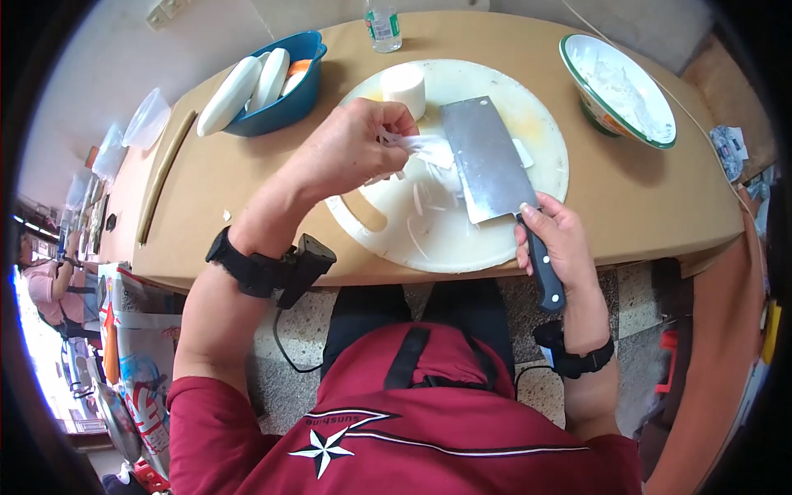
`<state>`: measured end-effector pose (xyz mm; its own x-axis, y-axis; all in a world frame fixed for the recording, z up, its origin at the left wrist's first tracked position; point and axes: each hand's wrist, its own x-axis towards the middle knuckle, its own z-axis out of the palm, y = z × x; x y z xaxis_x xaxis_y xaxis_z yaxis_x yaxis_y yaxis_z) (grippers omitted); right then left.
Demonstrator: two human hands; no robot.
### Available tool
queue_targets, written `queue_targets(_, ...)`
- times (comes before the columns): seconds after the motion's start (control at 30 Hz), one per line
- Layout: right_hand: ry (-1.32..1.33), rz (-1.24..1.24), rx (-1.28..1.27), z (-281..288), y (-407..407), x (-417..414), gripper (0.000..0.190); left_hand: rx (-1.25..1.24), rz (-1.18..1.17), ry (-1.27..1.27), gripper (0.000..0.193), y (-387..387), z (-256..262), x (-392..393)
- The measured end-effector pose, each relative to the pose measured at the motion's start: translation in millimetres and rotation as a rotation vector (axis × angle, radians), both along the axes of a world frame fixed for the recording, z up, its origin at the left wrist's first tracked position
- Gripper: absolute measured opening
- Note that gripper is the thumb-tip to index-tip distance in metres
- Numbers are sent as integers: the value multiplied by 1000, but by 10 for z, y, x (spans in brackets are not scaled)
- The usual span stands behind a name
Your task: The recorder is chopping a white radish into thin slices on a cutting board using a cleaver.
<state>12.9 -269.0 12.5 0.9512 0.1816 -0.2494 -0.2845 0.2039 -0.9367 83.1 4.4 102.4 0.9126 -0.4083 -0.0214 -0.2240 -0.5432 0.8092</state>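
Observation:
My left hand (371,142) pinches a bunch of white vegetable shreds (427,148) over the round white cutting board (396,241). The shreds trail towards the blade of a cleaver (486,154). Around its black handle my right hand (560,238) is closed, with the thumb near the base of the blade. A thick cut piece of white vegetable, perhaps radish (403,91), stands on the board behind my left hand. Loose thin strips lie on the board in front of the blade. A small white slice (523,153) shows at the blade's right edge, partly hidden.
At the back left, a blue basin (278,120) holds peeled white vegetables and something orange. A green-rimmed bowl (572,52) with white shreds stands at the right. Behind the board is a plastic bottle (385,28). A long stick (164,176) lies along the table's left side.

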Motion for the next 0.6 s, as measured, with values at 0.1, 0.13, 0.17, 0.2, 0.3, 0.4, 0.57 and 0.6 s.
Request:
queue_targets(0.1, -1, 9, -80, 18, 41, -14, 26, 9, -2, 16, 12, -47, 140, 57)
queue_targets(0.13, -3, 23, -95, 66, 68, -18, 26, 18, -4, -2, 11, -49, 159, 81)
queue_targets(0.17, -17, 20, -100, 123, 88, -19, 26, 12, -6, -17, 11, -60, 186, 95)
queue_targets(0.2, -25, 57, -210, 176, 104, -26, 28, 18, -4, 9, 9, -73, 206, 100)
queue_targets(0.3, -357, 69, -614, 194, 100, -2, 34, 14, -13, 27, 8, -104, 230, 124)
queue_targets(0.4, -451, 130, -1127, 337, 176, -5, 38, 4, -7, 50, 8, -99, 225, 115)
queue_targets(0.57, -474, -138, -942, 238, -179, 169, 43, 7, -30, 37, 8, -182, 272, 135)
queue_targets(0.6, -389, -294, -737, 225, -344, 225, 47, -3, -26, 50, 8, -182, 281, 143)
